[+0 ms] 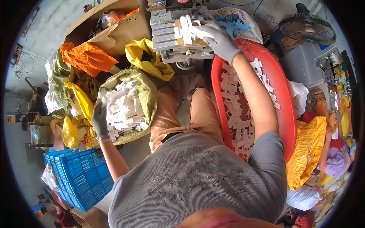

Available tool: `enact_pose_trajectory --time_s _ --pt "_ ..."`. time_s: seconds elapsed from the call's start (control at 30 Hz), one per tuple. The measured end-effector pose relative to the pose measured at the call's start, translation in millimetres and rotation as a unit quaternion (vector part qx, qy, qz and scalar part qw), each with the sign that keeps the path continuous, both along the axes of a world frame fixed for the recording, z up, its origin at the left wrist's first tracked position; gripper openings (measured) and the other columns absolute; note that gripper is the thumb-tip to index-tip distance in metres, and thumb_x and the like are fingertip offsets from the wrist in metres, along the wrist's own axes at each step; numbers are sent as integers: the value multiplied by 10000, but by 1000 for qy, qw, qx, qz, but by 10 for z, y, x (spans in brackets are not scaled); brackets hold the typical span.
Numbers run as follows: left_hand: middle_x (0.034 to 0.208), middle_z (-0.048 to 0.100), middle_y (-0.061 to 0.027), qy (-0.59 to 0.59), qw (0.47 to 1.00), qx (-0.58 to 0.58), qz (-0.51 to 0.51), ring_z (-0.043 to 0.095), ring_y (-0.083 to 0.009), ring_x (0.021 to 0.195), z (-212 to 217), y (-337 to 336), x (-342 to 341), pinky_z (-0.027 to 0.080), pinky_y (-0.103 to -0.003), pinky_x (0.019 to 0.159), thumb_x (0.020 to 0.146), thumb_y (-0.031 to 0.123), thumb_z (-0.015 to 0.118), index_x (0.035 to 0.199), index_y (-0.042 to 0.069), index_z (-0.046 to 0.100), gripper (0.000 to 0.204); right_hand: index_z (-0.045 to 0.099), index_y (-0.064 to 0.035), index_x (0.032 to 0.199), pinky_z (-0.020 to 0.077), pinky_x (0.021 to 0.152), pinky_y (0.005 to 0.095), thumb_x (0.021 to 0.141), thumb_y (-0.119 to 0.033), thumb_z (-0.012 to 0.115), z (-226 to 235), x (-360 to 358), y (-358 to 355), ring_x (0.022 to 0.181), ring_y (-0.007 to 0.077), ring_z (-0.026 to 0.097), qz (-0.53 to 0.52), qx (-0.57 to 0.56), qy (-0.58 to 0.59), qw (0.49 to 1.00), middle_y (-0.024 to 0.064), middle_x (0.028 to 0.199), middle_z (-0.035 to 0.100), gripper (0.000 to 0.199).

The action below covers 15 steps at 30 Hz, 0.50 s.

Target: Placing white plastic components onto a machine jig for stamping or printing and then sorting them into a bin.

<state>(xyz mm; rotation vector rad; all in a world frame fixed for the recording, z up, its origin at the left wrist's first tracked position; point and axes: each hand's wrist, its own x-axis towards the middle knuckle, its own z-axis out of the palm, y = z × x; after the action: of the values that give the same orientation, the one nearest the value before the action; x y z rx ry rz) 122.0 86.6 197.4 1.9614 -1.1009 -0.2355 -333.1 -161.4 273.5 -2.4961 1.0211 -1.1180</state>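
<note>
Pressing a white cross-shaped plastic piece (187, 29) on the grey metal press (173, 36), right hand (220, 41) fingers grasping it; left hand (99, 119) fingers clenched on white pieces in the yellow-green woven sack (146, 95); risk, imo: part skews w/ loose grip.

The gloved left hand (100, 121) is covering part of the white plastic pieces (123, 110) in the yellow-green woven sack (146, 91), and its fingertips are too blurred to tell what they are pinching. The gloved right hand (220, 40) is hiding part of the white cross-shaped piece (186, 29) on the grey metal press (171, 36). The forearm is masking much of the red plastic tub (289, 114). The blue plastic crate (81, 178) is partly vanishing behind the grey shirt.
</note>
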Motion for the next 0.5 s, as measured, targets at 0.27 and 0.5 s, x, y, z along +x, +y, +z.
enact_pose_trajectory --time_s 0.27,0.5 --pt "1079 652 -91 -9 1000 19 17 601 -191 983 -303 198 98 448 -290 867 916 268 525 1117 22 620 332 489 -40 1250 434 892 345 890 -132 560 -68 -221 -122 1090 304 543 14 -124 -23 992 185 1185 543 379" --pt "1096 645 -77 26 979 92 -180 595 -158 997 -501 -389 -478 462 -280 872 917 166 539 1129 10 611 273 524 -74 1223 452 893 353 918 -275 494 -1953 -1552 600 1022 270 580 -223 323 73 917 131 1129 604 367"
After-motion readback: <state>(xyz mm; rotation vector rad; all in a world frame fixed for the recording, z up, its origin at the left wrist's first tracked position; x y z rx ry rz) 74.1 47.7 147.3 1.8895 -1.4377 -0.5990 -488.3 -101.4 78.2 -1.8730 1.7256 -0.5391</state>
